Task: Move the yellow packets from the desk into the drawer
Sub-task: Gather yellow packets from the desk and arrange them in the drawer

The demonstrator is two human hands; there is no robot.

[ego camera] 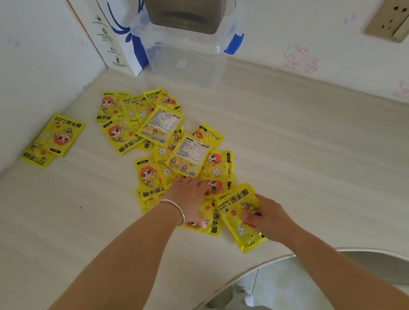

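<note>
Gathering yellow packets (166, 145) on the table (307, 153)

My right hand (268, 216) is pinching one packet (239, 217); my left hand (192, 198) is pressing flat, fingers wide, on the pile.

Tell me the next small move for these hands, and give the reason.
Probably lift the nearest yellow packet: the right hand already pinches its near edge, and it lies on top at the pile's front. The left hand rests flat on neighbouring packets, holding them down. No drawer shows.

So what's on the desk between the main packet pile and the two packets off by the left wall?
Nothing: head view shows bare desk between the main pile and the two packets.
</note>
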